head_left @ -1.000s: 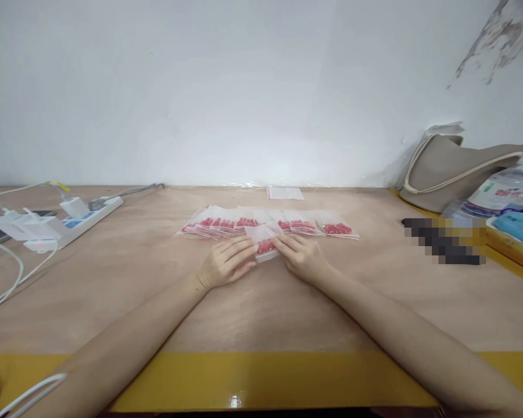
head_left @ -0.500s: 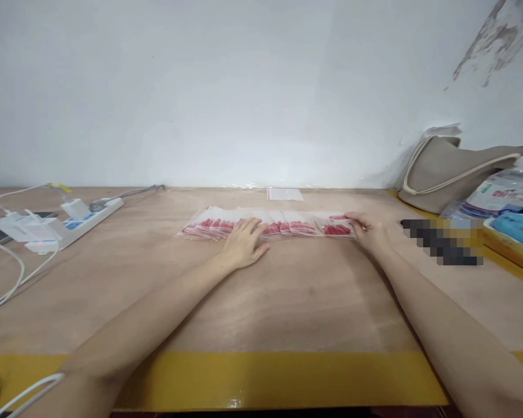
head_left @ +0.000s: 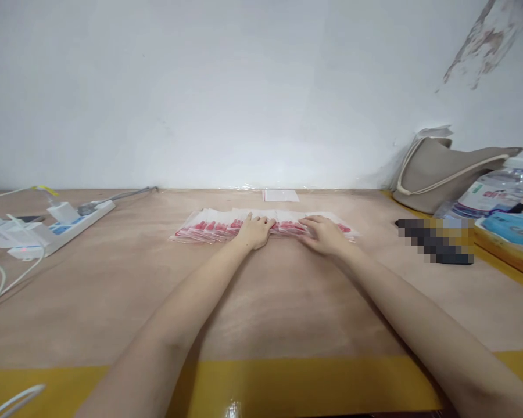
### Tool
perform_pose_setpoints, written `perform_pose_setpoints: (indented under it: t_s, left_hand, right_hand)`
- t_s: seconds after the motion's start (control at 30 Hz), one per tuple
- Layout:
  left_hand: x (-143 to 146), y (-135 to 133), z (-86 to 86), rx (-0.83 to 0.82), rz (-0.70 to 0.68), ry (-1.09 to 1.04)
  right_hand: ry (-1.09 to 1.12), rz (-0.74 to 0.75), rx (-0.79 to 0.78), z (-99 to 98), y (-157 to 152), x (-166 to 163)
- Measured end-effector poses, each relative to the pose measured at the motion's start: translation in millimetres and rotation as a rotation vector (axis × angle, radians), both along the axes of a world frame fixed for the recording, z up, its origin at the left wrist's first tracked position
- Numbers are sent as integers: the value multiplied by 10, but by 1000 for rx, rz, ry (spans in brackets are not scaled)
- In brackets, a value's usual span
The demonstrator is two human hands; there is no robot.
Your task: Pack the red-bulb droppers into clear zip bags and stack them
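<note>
Across the middle of the table (head_left: 261, 302) lies a row of overlapping small clear zip bags (head_left: 203, 226) with red contents that I cannot make out. My left hand (head_left: 255, 233) rests on the middle of the row, fingers stretched forward over the bags. Farther right, my right hand (head_left: 325, 233) lies over the row with its fingers apart, touching the bags and covering part of them. Behind the row, close to the wall, is a flat white zip bag (head_left: 281, 195).
On the left, a white power strip (head_left: 76, 226) carries plugged-in chargers and cables. To the right are a grey bag (head_left: 444, 174), a plastic bottle (head_left: 490, 191), a blue-topped tissue pack (head_left: 512, 229) and a blurred dark object (head_left: 436, 242). Yellow tape (head_left: 305, 383) lines the front edge.
My right hand has left the row's right end and moved left onto the bags, its fingers opening out. My left hand has shifted slightly right along the row. The view has moved a little.
</note>
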State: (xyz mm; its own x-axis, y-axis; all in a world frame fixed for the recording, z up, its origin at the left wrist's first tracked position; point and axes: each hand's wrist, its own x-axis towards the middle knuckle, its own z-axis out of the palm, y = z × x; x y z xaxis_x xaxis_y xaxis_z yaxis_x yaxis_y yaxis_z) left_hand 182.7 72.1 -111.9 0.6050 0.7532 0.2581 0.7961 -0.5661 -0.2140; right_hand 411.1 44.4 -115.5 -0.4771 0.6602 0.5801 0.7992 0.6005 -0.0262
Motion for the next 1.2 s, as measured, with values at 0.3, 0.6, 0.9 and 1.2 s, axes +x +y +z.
perform_pose_setpoints:
  t_s: [0.3,0.6,0.9,1.2]
  left_hand:
    - [-438,95,-9,-25,57,10]
    - [-569,-117,92,3,51,-43]
    - [-359,-642,-102,349,-593,-357]
    - [-672,-715,-105,458,-667,-268]
  right_hand:
    - [-14,-17,-56,-128,117,-481]
    - [40,84,-29,-247,-212,-326]
    - [196,266,-34,-332,-459,-358]
    - [-22,198,151,-262,-609,-366]
